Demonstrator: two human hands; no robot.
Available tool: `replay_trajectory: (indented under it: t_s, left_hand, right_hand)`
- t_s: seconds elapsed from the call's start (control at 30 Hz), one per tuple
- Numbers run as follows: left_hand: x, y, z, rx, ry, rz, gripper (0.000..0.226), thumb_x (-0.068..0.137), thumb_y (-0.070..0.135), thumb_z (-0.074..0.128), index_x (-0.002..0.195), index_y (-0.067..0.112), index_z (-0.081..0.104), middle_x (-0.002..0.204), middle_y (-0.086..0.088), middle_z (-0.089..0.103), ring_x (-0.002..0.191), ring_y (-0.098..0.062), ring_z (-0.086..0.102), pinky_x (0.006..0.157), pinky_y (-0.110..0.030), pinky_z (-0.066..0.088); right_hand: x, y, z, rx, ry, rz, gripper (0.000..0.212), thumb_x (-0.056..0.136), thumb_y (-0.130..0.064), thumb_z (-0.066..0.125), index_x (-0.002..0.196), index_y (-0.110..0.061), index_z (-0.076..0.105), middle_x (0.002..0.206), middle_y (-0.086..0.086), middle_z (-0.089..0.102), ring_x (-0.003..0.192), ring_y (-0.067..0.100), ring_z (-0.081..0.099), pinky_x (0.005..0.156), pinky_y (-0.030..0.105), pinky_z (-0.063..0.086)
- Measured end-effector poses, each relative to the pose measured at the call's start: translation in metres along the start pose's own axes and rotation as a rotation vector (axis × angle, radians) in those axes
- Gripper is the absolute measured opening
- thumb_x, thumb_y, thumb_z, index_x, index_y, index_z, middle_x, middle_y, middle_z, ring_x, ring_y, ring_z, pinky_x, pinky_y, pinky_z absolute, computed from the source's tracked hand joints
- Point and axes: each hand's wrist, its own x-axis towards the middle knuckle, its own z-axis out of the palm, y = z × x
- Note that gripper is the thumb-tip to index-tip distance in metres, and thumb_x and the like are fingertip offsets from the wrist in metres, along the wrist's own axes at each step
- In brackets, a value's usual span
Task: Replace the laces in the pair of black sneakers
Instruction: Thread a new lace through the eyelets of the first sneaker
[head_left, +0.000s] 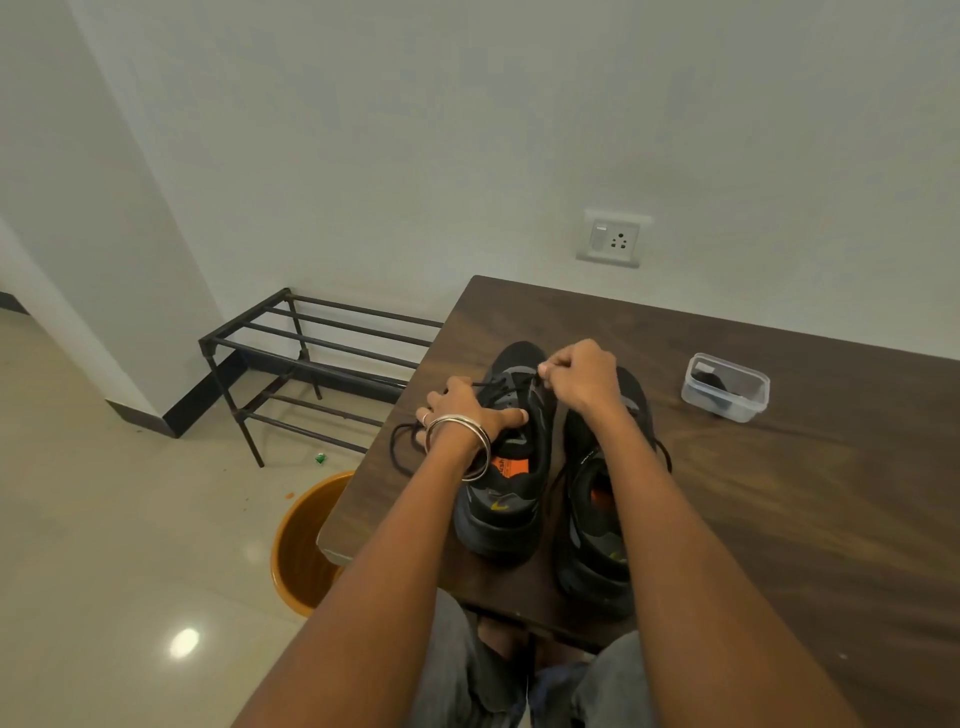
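Two black sneakers (550, 467) with orange insides stand side by side on the desk (779, 493), toes pointing away, and a black lace (410, 441) hangs loose from the left one.

Bare forearms, no sleeves. Left wrist's got thin silver bangles (460, 441), a ring (425, 417) on one finger, and grey trousers (467, 670) down at 6 o'clock.

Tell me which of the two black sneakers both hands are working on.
The left sneaker, nearer the table's left edge. The left hand grips it, and the right hand pinches its lace. The right sneaker is not being worked on.
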Motion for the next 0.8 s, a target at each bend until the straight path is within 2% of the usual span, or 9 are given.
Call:
replay_trajectory:
  t_s: [0.13,0.23,0.33,0.4,0.43,0.5,0.63,0.73,0.8]
  left_hand:
    - [-0.001,-0.001,-0.001,0.001,-0.016,-0.012,0.089,0.067,0.055,0.079,0.137,0.019,0.037,0.143,-0.015,0.032,0.134,-0.038,0.025,0.106,-0.051,0.032]
    - [-0.003,-0.001,-0.001,0.007,-0.017,-0.016,0.088,0.067,0.055,0.078,0.136,0.018,0.038,0.142,-0.016,0.033,0.133,-0.038,0.026,0.106,-0.051,0.033]
    - [-0.003,-0.001,-0.002,-0.013,-0.010,-0.016,0.091,0.066,0.055,0.080,0.137,0.017,0.036,0.141,-0.017,0.034,0.132,-0.038,0.029,0.104,-0.049,0.034]
    - [-0.001,-0.002,-0.002,-0.054,-0.010,-0.012,0.094,0.064,0.053,0.081,0.138,0.017,0.035,0.139,-0.015,0.038,0.130,-0.037,0.033,0.104,-0.049,0.038]
    - [0.000,-0.002,-0.001,-0.079,-0.014,-0.005,0.095,0.063,0.052,0.082,0.138,0.017,0.035,0.139,-0.014,0.040,0.129,-0.036,0.036,0.103,-0.050,0.039]
    - [0.002,-0.003,-0.002,-0.133,-0.037,0.016,0.097,0.062,0.051,0.083,0.140,0.018,0.034,0.138,-0.012,0.043,0.127,-0.034,0.041,0.103,-0.051,0.041]
    - [0.003,-0.002,-0.004,-0.275,-0.089,0.066,0.099,0.068,0.037,0.084,0.146,0.016,0.028,0.140,-0.011,0.046,0.124,-0.031,0.048,0.102,-0.045,0.044]
    - [0.005,-0.002,-0.005,-0.316,-0.117,0.073,0.106,0.070,0.031,0.084,0.151,0.015,0.018,0.145,-0.012,0.043,0.128,-0.031,0.047,0.103,-0.045,0.044]
    - [0.005,-0.003,-0.003,-0.333,-0.126,0.076,0.109,0.070,0.030,0.084,0.152,0.016,0.015,0.145,-0.011,0.043,0.128,-0.031,0.047,0.104,-0.045,0.043]
  right_hand:
    - [-0.009,-0.025,-0.027,0.581,0.164,-0.027,0.023,0.093,-0.003,0.057,0.077,-0.015,0.069,0.087,-0.004,0.069,0.089,0.008,0.060,0.084,0.026,0.045]
    - [-0.016,-0.040,-0.049,0.963,0.234,-0.164,0.029,0.096,-0.002,0.052,0.077,-0.020,0.063,0.089,-0.006,0.067,0.076,0.004,0.052,0.063,0.019,0.036]
    - [-0.021,-0.043,-0.062,1.280,0.238,-0.226,0.023,0.104,-0.018,0.044,0.085,-0.020,0.057,0.089,0.000,0.071,0.077,0.011,0.057,0.053,0.021,0.033]
    - [-0.022,-0.038,-0.063,1.430,0.165,-0.124,0.023,0.105,-0.025,0.042,0.087,-0.016,0.054,0.071,0.003,0.067,0.064,0.017,0.056,0.051,0.023,0.037]
    - [-0.021,-0.033,-0.061,1.396,0.150,-0.031,0.023,0.104,-0.029,0.046,0.087,-0.015,0.053,0.060,0.000,0.060,0.055,0.015,0.050,0.049,0.023,0.037]
    - [-0.018,-0.019,-0.053,0.988,0.132,0.114,0.029,0.099,-0.041,0.055,0.087,-0.014,0.057,0.054,-0.004,0.049,0.048,0.010,0.040,0.051,0.025,0.034]
    - [-0.008,0.003,-0.024,0.140,-0.009,0.121,0.033,0.089,-0.044,0.070,0.091,-0.010,0.069,0.082,-0.001,0.065,0.077,0.017,0.061,0.080,0.036,0.051]
    - [-0.002,0.005,-0.003,-0.124,-0.140,0.155,0.035,0.088,-0.040,0.071,0.099,-0.006,0.068,0.096,0.009,0.068,0.090,0.027,0.065,0.083,0.040,0.054]
    - [0.002,0.005,0.005,-0.199,-0.126,0.171,0.033,0.088,-0.035,0.072,0.103,-0.006,0.066,0.100,0.012,0.068,0.090,0.029,0.065,0.080,0.040,0.055]
